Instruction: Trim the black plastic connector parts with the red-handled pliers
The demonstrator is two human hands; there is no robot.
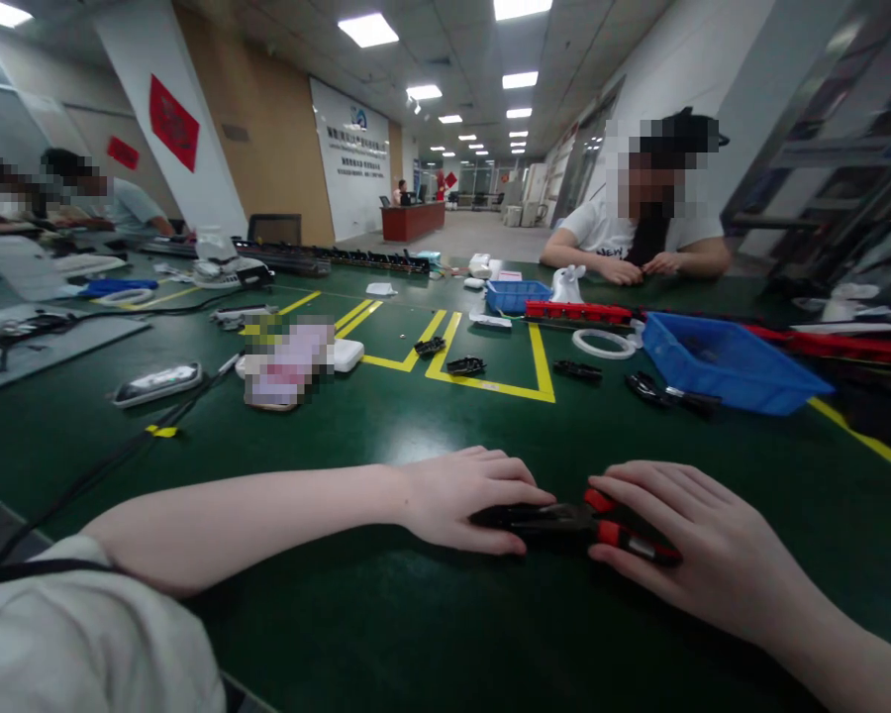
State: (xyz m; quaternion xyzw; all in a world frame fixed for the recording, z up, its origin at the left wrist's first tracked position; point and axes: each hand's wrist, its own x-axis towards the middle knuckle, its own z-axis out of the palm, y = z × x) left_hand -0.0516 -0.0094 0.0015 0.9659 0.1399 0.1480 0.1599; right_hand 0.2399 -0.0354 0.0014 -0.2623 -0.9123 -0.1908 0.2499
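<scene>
Low over the green table, my right hand [702, 540] grips pliers [628, 537] by their red and black handles, which are spread apart. The dark jaws point left toward my left hand [469, 500]. Between its thumb and fingers, my left hand pinches a small black part [501, 517]. Jaws and part overlap in dark tones, so where they meet is hard to make out. Further up the table lie several similar black parts, among them one black part [466, 366] inside the yellow tape and another black part [577, 370] to its right.
A blue bin [742, 381] stands at the right, with a white ring [604, 344] beside it. A smaller blue basket [518, 295] sits farther back. Left are a phone [289, 366], a white case [346, 355] and a black cable [119, 451]. Across the table sits a person [639, 218].
</scene>
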